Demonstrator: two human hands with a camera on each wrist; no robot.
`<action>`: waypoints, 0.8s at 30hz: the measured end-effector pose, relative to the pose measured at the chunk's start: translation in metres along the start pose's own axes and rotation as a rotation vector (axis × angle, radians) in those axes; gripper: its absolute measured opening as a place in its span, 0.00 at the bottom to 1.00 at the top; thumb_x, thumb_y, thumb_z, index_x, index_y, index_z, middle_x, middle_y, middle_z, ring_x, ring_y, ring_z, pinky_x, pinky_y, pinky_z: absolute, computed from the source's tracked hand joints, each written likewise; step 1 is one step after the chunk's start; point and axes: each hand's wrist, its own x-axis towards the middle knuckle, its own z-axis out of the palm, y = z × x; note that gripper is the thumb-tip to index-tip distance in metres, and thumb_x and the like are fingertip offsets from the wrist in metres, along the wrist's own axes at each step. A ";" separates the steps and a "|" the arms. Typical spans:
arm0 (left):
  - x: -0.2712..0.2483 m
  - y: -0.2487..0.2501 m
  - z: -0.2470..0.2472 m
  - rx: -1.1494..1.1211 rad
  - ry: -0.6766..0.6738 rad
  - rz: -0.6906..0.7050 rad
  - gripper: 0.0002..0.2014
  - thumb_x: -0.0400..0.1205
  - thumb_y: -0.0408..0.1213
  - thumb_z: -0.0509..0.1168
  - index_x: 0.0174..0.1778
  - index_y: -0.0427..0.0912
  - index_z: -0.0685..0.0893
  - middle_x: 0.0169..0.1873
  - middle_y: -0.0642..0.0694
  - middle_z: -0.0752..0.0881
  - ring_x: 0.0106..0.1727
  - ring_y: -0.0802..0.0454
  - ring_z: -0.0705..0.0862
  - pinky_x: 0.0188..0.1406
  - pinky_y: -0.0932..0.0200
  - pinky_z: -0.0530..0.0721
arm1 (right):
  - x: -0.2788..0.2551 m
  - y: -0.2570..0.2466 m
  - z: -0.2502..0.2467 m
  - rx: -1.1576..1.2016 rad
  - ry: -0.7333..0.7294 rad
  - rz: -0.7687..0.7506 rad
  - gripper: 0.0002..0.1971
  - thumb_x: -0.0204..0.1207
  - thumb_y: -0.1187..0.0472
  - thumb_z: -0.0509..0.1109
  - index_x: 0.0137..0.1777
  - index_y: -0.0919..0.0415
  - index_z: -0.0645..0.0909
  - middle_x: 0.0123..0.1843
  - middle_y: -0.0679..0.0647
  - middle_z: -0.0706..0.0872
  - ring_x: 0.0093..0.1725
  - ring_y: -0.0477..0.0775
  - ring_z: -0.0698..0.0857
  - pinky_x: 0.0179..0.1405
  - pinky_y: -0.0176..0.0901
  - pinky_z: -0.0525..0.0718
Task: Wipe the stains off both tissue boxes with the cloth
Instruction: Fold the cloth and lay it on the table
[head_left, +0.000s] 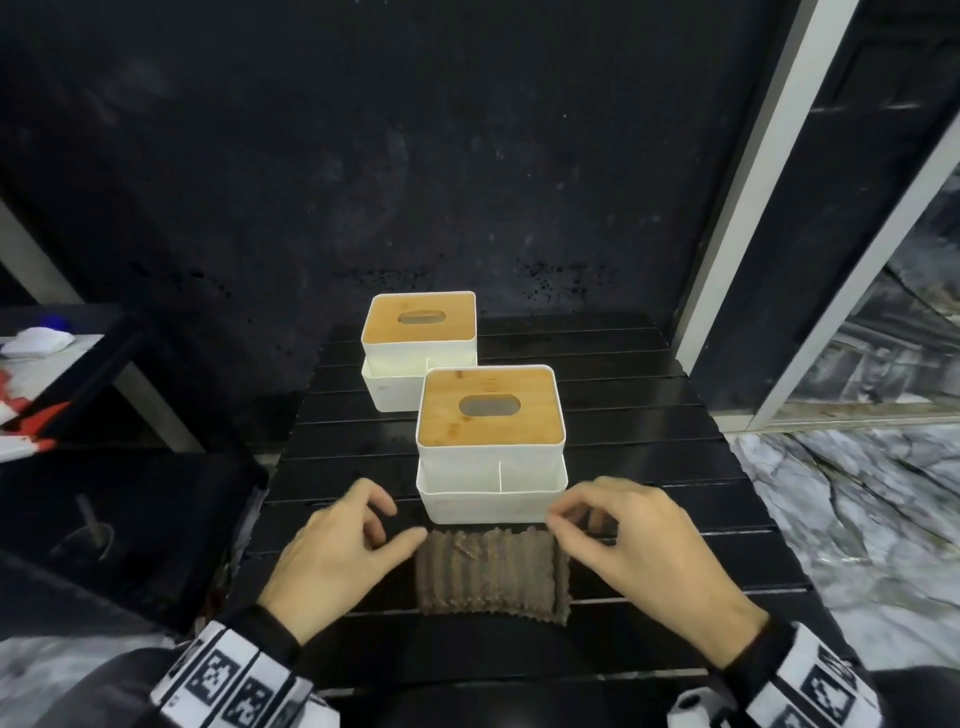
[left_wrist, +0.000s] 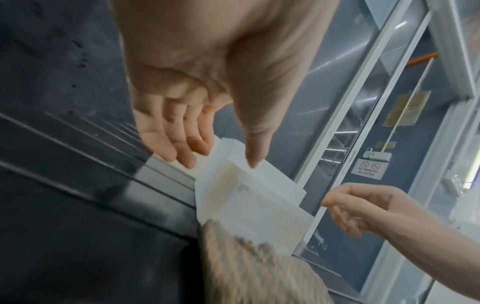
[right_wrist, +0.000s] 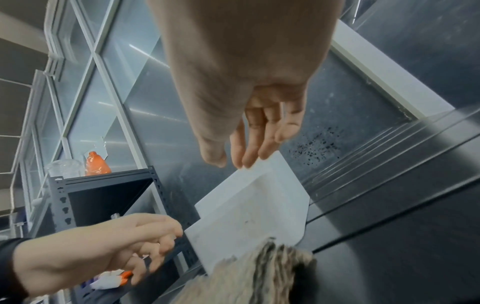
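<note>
Our left hand (head_left: 337, 551) and right hand (head_left: 639, 545) hover open and empty beside the cloth (head_left: 491, 571), ready to lift it toward the near tissue box (head_left: 491, 441).

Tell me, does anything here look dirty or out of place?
Yes: the near tissue box has brownish smudges on its white front wall, just behind the cloth. Both boxes stand upright; nothing is spilled.

The left hand (left_wrist: 207, 86) hangs loose-fingered above a white tissue box (left_wrist: 249, 205), with the brown cloth (left_wrist: 254, 273) lying just before it.
</note>
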 end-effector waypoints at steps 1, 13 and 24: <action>0.006 0.003 -0.004 -0.054 0.041 0.000 0.19 0.77 0.63 0.76 0.54 0.59 0.79 0.41 0.54 0.86 0.43 0.58 0.86 0.52 0.47 0.89 | 0.006 -0.001 -0.003 0.018 0.042 0.006 0.05 0.78 0.43 0.72 0.49 0.40 0.85 0.41 0.38 0.85 0.44 0.44 0.85 0.41 0.42 0.85; 0.085 0.048 -0.006 -0.213 -0.102 0.273 0.45 0.72 0.60 0.83 0.80 0.67 0.64 0.71 0.64 0.81 0.70 0.60 0.83 0.73 0.48 0.85 | 0.089 0.019 0.006 0.064 -0.088 0.187 0.47 0.68 0.29 0.76 0.83 0.41 0.59 0.75 0.43 0.76 0.72 0.46 0.79 0.69 0.52 0.84; 0.091 0.057 -0.002 -0.199 -0.023 0.268 0.42 0.69 0.57 0.86 0.74 0.65 0.68 0.58 0.71 0.81 0.55 0.73 0.81 0.46 0.78 0.74 | 0.089 0.021 -0.003 0.153 -0.041 0.153 0.38 0.68 0.36 0.81 0.75 0.37 0.69 0.66 0.39 0.80 0.60 0.42 0.82 0.63 0.47 0.87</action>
